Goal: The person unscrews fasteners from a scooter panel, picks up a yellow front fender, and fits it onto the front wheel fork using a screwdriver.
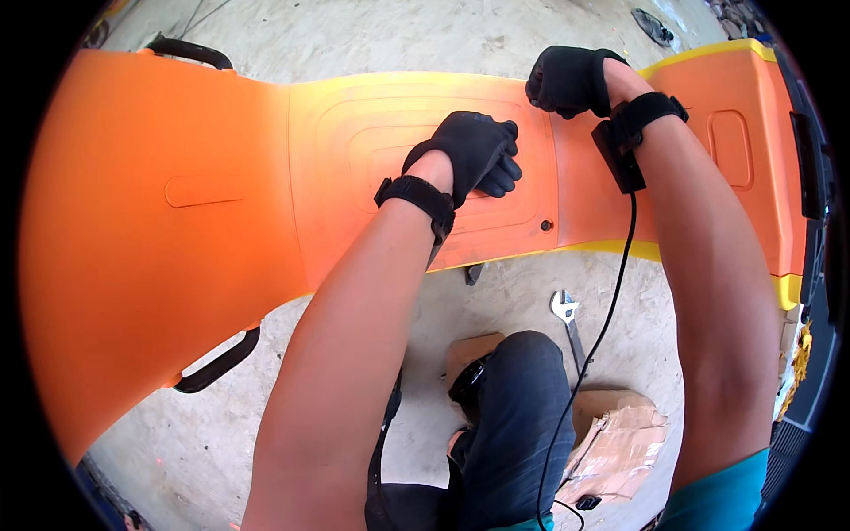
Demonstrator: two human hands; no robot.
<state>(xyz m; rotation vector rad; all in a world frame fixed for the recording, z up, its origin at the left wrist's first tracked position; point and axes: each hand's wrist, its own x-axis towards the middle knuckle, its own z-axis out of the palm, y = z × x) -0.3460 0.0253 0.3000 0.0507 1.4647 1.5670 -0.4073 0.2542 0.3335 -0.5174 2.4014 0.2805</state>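
A large orange moulded plastic body [168, 248] with yellow edging spans the view, with a recessed middle panel [354, 203] and a small dark fitting [546, 226] on it. My left hand [478, 157], in a black glove, rests on that panel with curled fingers; whatever is under them is hidden. My right hand [571, 81], also gloved, is in a fist at the panel's far edge, up and to the right of the left one, its contents hidden. A black device [617, 155] with a cable is strapped to my right wrist.
Black handles [212, 367] stick out from the left section's sides. On the pale floor below lie an adjustable wrench [574, 327] and torn cardboard [620, 442], beside my bent leg [513, 398]. A dark object [653, 26] lies beyond the plastic body.
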